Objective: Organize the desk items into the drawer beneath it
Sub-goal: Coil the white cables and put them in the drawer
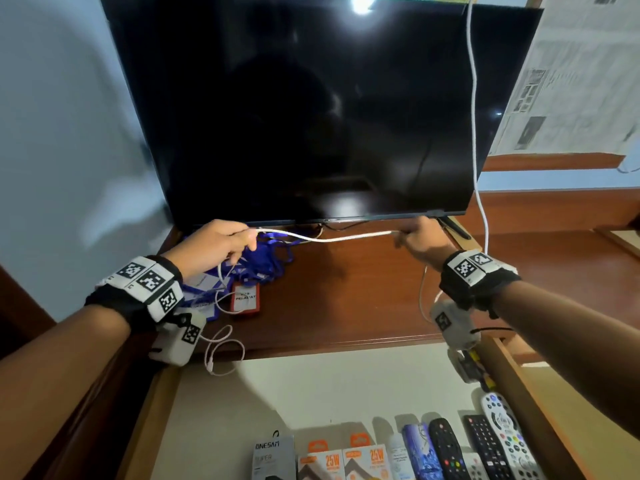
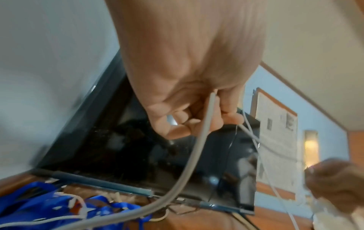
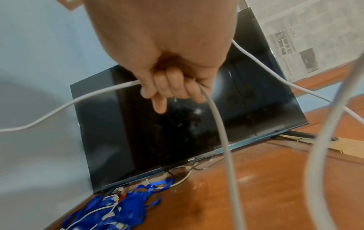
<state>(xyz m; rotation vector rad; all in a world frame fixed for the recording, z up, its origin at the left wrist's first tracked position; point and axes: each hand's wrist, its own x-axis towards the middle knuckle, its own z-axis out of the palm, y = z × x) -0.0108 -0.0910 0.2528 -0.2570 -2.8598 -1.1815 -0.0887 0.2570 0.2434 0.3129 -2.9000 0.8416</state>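
Observation:
A white cable (image 1: 325,238) stretches between both hands above the wooden desk (image 1: 346,299), in front of the television. My left hand (image 1: 225,242) grips one part of it, and a length hangs down from the fist (image 2: 189,163). My right hand (image 1: 414,237) holds the other part in curled fingers (image 3: 173,87), with the cable (image 3: 222,132) trailing down and away. A heap of blue lanyards (image 1: 263,261) with a red badge holder (image 1: 245,299) lies on the desk under the left hand. The open drawer (image 1: 311,386) is below, near me.
A black television (image 1: 304,109) stands at the desk's back. Another white cord (image 1: 472,98) hangs down its right side. In the drawer's near end lie several remotes (image 1: 485,445), charger boxes (image 1: 346,460) and a grey box (image 1: 273,457). A thin pink cable (image 1: 221,351) dangles over the desk edge.

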